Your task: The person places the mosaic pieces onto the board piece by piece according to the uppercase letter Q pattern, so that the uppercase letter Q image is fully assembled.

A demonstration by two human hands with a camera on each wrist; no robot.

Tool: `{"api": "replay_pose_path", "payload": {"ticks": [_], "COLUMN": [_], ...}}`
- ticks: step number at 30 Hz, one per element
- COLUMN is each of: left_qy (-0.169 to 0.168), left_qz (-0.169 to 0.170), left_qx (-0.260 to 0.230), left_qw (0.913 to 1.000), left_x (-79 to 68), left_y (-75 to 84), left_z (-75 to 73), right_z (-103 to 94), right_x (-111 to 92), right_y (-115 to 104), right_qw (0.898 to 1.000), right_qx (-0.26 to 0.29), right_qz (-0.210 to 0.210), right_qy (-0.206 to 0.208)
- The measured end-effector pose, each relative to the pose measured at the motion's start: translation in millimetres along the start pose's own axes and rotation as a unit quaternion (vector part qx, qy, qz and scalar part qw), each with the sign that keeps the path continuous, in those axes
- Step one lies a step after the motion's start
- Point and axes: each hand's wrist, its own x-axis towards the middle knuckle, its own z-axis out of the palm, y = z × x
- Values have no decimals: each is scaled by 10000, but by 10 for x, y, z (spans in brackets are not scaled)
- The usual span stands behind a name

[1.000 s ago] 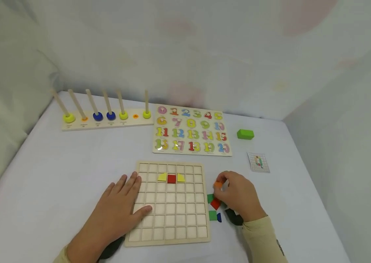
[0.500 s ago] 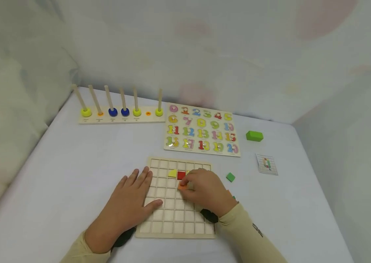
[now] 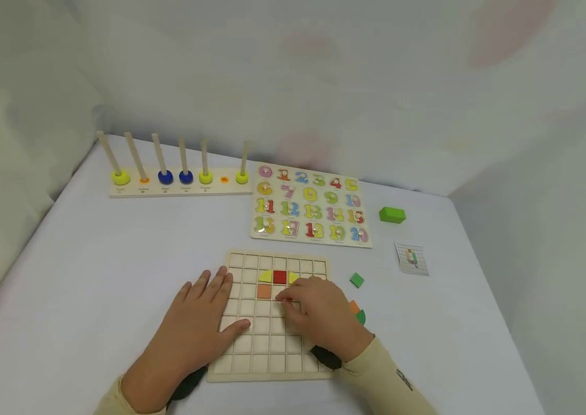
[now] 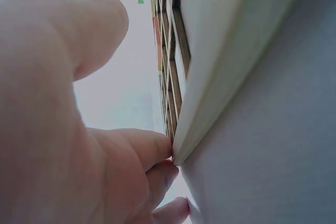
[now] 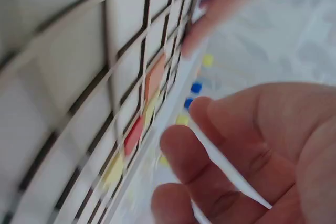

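Observation:
A wooden grid board (image 3: 269, 377) lies at the table's front. My left hand (image 3: 194, 328) rests flat along its left edge, fingers straight, thumb over the cells. An orange square tile (image 3: 264, 291) sits in a cell below the left yellow tile (image 3: 266, 276). Beside that yellow tile is a red square tile (image 3: 280, 277), with another yellow tile (image 3: 293, 278) on its right. My right hand (image 3: 324, 314) is over the board, fingertips just right of the orange tile. In the right wrist view its fingers (image 5: 181, 148) are loosely bent, with nothing visible between them.
Right of the board lie a green square tile (image 3: 357, 280), an orange tile (image 3: 353, 306) and a rounded green tile (image 3: 360, 316). Farther back are a pattern card (image 3: 411, 259), a green block (image 3: 393, 215), a number puzzle (image 3: 298, 240) and a peg stacker (image 3: 241, 189).
My right hand has carried the orange tile left from beside the board; the tile now lies in a cell, out of its fingers. My left hand stays on the board's edge.

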Motion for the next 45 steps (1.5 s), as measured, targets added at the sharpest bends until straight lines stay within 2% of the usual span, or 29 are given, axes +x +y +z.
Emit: {"api": "replay_pose_path", "payload": {"ticks": [4,9,12,15,19,22,28,33,36,38,40,43,45], "left_qy": [41,92,102,84,83,93,167,186,147,122,103,44,-16], "left_qz": [-107,-154,-210,-269,-333,-357,-261,-134,-97,-62,-27,-13,-8], "left_qx": [-10,-51,-75,-88,-121,-160,-198,-170,-131,-82,-48,-32,-28], "left_qw": [9999,9998,9997,9996,9993,9992,9993,9996,9998,9999,9999,10000,10000], "left_x": [-100,-161,-190,-226,-282,-315,-297,-220,-162,-120,-81,-42,-29], "left_y": [-92,-179,-230,-290,-348,-353,-308,-217,-154,-114,-78,-30,-2], "left_z": [-78,-133,-134,-119,-100,-90,-80,-74,-59,-48,-44,-51,-60], "right_z": [-93,-203,-222,-176,-69,-23,-8,-35,-72,-101,-106,-65,-4], "right_x": [-246,-480,-533,-518,-433,-388,-388,-415,-408,-368,-291,-144,-54], "right_y": [105,383,502,550,537,514,520,537,495,416,310,112,-12], "right_qw": [9928,9660,9573,9660,9826,9853,9807,9743,9730,9793,9876,9954,9958], "right_qx": [560,823,737,427,-196,-625,-1045,-986,-820,-684,-644,-674,-740], "right_qz": [1060,2443,2780,2540,1826,1524,1549,1987,2106,1797,1199,166,-302], "right_qy": [-20,213,298,228,279,459,576,387,474,637,777,658,455]}}
